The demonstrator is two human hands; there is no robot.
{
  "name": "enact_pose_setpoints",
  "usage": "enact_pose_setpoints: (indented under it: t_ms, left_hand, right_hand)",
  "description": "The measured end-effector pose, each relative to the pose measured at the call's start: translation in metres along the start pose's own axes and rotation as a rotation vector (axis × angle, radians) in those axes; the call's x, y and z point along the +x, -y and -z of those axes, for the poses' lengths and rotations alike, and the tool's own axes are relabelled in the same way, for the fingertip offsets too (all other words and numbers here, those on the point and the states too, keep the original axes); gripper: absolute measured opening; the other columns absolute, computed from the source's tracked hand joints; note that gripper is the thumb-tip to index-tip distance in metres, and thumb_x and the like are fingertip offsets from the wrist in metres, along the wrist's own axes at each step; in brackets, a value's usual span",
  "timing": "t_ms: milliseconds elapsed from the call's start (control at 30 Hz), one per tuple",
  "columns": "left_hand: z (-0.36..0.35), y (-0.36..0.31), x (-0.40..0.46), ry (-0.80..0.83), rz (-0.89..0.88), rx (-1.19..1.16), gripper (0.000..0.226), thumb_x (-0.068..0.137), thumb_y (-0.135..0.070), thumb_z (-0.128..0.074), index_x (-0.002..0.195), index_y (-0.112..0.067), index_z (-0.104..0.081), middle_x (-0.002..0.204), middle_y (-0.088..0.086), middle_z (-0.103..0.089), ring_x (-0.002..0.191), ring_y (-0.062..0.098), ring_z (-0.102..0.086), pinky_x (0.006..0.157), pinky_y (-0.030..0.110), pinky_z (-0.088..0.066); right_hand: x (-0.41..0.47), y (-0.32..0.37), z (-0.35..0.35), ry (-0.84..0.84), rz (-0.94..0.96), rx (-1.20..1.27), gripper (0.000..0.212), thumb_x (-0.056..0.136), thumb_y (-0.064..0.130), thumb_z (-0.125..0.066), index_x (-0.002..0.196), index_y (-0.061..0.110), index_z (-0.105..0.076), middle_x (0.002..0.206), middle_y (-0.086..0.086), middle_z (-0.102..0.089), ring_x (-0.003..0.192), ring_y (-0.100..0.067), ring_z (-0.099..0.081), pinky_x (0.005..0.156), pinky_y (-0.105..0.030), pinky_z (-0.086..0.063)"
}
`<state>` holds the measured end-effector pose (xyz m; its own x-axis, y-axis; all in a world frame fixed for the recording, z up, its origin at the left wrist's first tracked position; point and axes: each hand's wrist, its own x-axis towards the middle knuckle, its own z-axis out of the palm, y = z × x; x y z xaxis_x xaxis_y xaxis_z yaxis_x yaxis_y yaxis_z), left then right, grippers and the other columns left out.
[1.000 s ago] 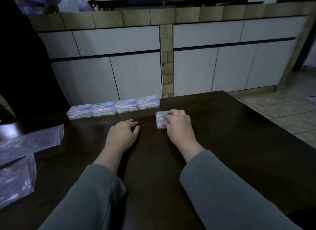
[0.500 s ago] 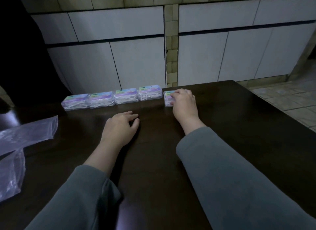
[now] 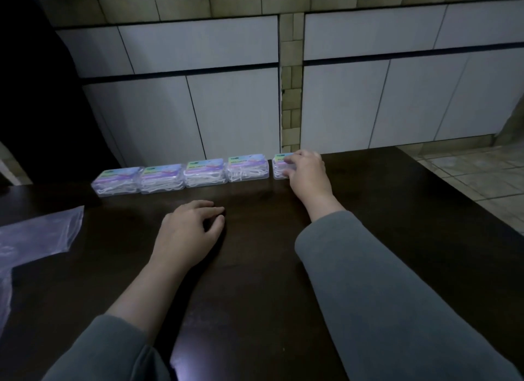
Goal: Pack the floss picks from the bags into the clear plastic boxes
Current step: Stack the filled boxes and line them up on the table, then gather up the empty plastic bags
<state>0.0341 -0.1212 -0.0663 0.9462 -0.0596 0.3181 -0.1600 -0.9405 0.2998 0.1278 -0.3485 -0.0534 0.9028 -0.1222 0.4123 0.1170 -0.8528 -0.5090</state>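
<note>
**Fifth Box Moved Up to the Row**

The right hand [image 3: 307, 172] grips the fifth clear box [image 3: 280, 169] at the frame's centre, fingers curled over its lid and near side. One second earlier this box lay closer to the person, well apart from the others. It now sits at the far table edge, just beside the right end of the row of four filled boxes [image 3: 181, 176], with a narrow gap remaining. All boxes in the row are closed and show white floss picks through their walls.

The left hand [image 3: 190, 230] rests on the dark table [image 3: 397, 210] at lower centre, fingers loosely bent, holding nothing; its position is unchanged.

Two plastic bags [image 3: 39, 230] lie flat at the left edge and appear empty.

Assessment: packing is probably complete or nearly so. Releasing the fifth box in line appears to be the remaining action.
</note>
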Motion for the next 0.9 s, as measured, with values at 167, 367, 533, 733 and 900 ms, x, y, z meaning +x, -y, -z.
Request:
enact_pose_setpoints:
  t_ms: [167,367,533,733,900]
  left_hand:
    - [0.0,0.0,0.001,0.002,0.0,-0.004,0.029,0.093,-0.042,-0.052,0.119,-0.037,-0.066,0.13,-0.013,-0.058,0.122,0.011,-0.049,0.1,0.038,-0.041]
    - [-0.001,0.001,0.0,-0.002,0.001,-0.011,0.03,0.094,-0.042,-0.052,0.12,-0.037,-0.066,0.131,-0.013,-0.057,0.122,0.012,-0.048,0.102,0.038,-0.04]
    - [-0.002,0.001,0.0,-0.009,-0.007,-0.012,0.03,0.094,-0.041,-0.052,0.119,-0.036,-0.066,0.13,-0.012,-0.058,0.122,0.012,-0.048,0.101,0.038,-0.04]
    - [0.0,0.0,-0.001,-0.007,-0.014,-0.019,0.03,0.093,-0.04,-0.053,0.118,-0.034,-0.067,0.129,-0.012,-0.059,0.122,0.013,-0.049,0.1,0.035,-0.039]
    - [0.015,0.002,-0.014,-0.091,0.017,-0.105,0.026,0.09,-0.033,-0.059,0.113,-0.028,-0.07,0.114,-0.009,-0.066,0.108,0.015,-0.059,0.09,0.031,-0.047]
  right_hand:
    - [0.007,0.002,-0.005,0.016,0.014,0.018,0.036,0.095,0.018,-0.059,0.131,0.017,-0.06,0.132,-0.005,-0.051,0.123,-0.021,-0.044,0.107,-0.038,-0.04]
    - [0.01,0.003,-0.008,0.014,0.048,0.001,0.035,0.096,0.017,-0.058,0.131,0.017,-0.059,0.132,-0.004,-0.052,0.125,-0.021,-0.042,0.107,-0.036,-0.037]
    - [0.008,0.002,-0.007,0.014,0.058,0.003,0.036,0.097,0.019,-0.057,0.133,0.018,-0.058,0.134,-0.003,-0.051,0.126,-0.02,-0.04,0.108,-0.036,-0.035]
    - [-0.017,0.034,-0.005,-0.011,0.289,0.067,0.036,0.095,0.027,-0.059,0.13,0.017,-0.059,0.128,-0.002,-0.054,0.124,-0.016,-0.041,0.107,-0.032,-0.034]
    - [-0.057,0.084,-0.023,-0.04,0.452,0.282,0.021,0.089,0.021,-0.065,0.106,0.01,-0.071,0.1,-0.004,-0.063,0.103,-0.023,-0.054,0.092,-0.03,-0.042]
